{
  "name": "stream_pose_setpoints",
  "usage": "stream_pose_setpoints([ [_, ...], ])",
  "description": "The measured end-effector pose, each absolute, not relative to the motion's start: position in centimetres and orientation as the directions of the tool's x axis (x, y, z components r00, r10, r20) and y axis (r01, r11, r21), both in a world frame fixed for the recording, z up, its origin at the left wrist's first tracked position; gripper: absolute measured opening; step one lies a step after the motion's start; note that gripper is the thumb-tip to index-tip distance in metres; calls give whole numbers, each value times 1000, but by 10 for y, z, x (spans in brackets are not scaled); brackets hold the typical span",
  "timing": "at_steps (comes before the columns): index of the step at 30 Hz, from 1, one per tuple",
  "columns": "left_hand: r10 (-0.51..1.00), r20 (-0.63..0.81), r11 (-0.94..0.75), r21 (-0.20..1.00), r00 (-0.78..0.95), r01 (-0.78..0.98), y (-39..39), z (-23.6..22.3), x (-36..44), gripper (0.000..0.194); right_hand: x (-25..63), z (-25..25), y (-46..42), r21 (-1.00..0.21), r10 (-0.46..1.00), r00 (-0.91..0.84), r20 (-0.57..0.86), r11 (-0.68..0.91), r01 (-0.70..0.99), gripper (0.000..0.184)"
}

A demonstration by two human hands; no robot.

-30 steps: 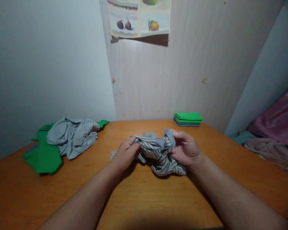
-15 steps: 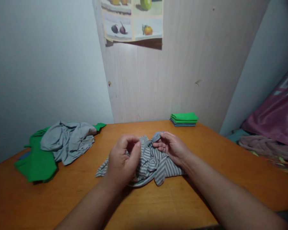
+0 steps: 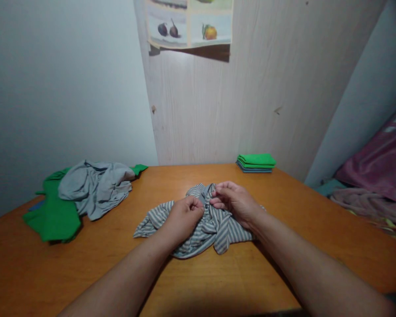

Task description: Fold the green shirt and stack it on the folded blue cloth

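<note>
A grey-and-white striped shirt (image 3: 198, 237) lies bunched on the table in front of me, with a plain grey inner collar part showing near its top. My left hand (image 3: 186, 215) pinches the fabric near the middle of the collar opening, beside a small dark button. On the other side of that opening, my right hand (image 3: 234, 200) has thumb and fingers closed on the collar edge. The fingertips of both hands are close together. Part of the shirt is hidden under my hands and wrists.
On the left of the orange wooden table (image 3: 119, 268) a crumpled grey garment (image 3: 97, 187) lies over a green one (image 3: 57, 220). A folded green and blue-grey stack (image 3: 256, 163) sits at the back right. Pink and mauve fabrics (image 3: 369, 176) are beyond the right edge.
My left hand has moved right and onto the shirt's collar opening, closing on the fabric there. The right hand stays at the collar. The view has tilted slightly downward.
</note>
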State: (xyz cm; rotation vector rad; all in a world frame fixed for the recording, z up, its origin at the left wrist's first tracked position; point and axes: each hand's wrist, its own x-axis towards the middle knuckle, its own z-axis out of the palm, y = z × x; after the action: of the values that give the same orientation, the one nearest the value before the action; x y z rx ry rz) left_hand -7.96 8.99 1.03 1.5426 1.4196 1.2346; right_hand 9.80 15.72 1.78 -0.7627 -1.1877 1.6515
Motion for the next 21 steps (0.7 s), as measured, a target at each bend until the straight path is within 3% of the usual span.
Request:
stream_pose_setpoints([
  [4, 989, 130, -113, 970, -67, 213, 89, 12, -81, 16, 100, 19, 154, -967, 883, -457, 108, -13, -253, 14],
  [8, 992, 108, -93, 970, -58, 225, 90, 12, -79, 22, 98, 18, 149, -994, 804, -593, 52, -18, -112, 18],
  [11, 992, 105, -91, 976, -63, 198, 90, 12, -79, 25, 95, 15, 147, -998, 802, -597, 23, -12, -55, 16],
  [15, 997, 38, -36, 999, -65, 37, 90, 13, -82, 29, 92, 11, 148, -1000, 821, -571, 12, 3, -16, 13],
  [21, 999, -38, 36, 996, -13, -83, 90, 15, -87, 33, 91, 9, 148, -999, 821, -570, 40, 26, -33, 11],
])
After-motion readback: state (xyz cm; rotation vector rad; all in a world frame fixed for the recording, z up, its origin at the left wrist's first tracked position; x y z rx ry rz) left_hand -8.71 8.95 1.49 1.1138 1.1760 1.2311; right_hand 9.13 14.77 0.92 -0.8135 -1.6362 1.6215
